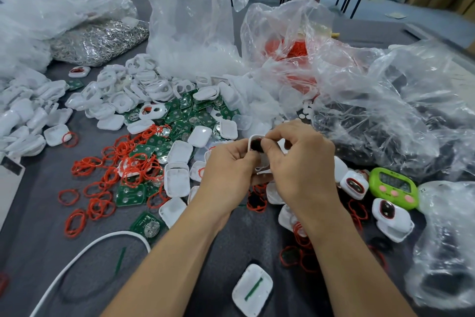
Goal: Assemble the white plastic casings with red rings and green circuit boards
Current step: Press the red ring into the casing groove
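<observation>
Grey counter (33,252) in a workshop, with cartons and table legs noted behind.

Stock laid out: loose white casings (133,85) heaped at the far left; green circuit boards (180,113) piled at centre; red rings (128,159) scattered left of the hands; clear plastic bags (195,21) slumped across the back and right. Two finished units (354,184) are set at the right, just beside a green timer (393,185). A white cable (90,247) is looped at the near left.

Item in work: one held casing (249,142), raised above the counter between both hands. The left hand (228,165) is curled round its lower side. The right hand (298,159) is closed in a thumb-and-forefinger pinch at the casing's dark opening. Whether a ring or a board is being seated cannot be told, as the fingers cover it.

Step judged: a part is being fitted into the casing front. Next called for: the part to be pressed fully and evenly home, then the casing to be closed with a matching back shell.
</observation>
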`<action>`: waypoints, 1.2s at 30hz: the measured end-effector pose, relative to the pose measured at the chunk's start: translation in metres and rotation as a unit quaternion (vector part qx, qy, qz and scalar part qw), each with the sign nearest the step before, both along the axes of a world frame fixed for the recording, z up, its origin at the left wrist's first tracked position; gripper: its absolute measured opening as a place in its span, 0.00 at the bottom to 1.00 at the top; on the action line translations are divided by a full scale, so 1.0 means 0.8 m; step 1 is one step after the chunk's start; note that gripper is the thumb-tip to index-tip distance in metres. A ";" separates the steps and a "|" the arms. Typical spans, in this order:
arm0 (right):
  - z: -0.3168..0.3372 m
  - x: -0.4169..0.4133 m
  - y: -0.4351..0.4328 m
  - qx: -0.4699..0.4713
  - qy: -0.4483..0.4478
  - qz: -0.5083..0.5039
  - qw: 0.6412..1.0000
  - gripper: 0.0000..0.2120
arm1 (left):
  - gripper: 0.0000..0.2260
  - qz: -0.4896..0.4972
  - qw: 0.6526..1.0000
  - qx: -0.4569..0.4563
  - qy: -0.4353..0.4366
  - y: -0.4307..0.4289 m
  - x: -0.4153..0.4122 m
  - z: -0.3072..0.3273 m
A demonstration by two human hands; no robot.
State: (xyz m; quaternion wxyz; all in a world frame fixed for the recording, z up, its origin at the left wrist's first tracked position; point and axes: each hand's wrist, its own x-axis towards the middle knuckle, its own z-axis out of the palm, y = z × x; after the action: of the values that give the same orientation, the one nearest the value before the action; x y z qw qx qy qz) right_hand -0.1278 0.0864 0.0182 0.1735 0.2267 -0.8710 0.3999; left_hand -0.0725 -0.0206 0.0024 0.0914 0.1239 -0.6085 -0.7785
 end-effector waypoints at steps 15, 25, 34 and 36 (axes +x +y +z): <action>0.005 -0.003 -0.002 -0.061 -0.146 -0.051 0.986 0.07 | 0.15 0.027 0.999 -0.018 -0.001 0.002 0.003 0.001; 0.017 -0.021 0.002 -0.013 -0.178 -0.013 0.984 0.11 | 0.13 0.110 0.991 -0.062 -0.043 -0.007 -0.002 -0.005; 0.018 -0.108 -0.065 0.223 -0.118 -0.072 0.965 0.18 | 0.10 0.179 0.977 0.113 -0.037 -0.026 -0.006 0.004; 0.015 -0.116 -0.077 0.250 -0.088 -0.057 0.963 0.12 | 0.09 0.187 0.974 0.124 -0.036 -0.029 -0.008 0.006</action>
State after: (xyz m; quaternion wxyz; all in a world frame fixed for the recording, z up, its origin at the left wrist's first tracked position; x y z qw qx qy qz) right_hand -0.2205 0.0248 0.0298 0.0566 0.1772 -0.9665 0.1769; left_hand -0.0786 -0.0437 0.0069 0.1972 0.2736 -0.4761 -0.8122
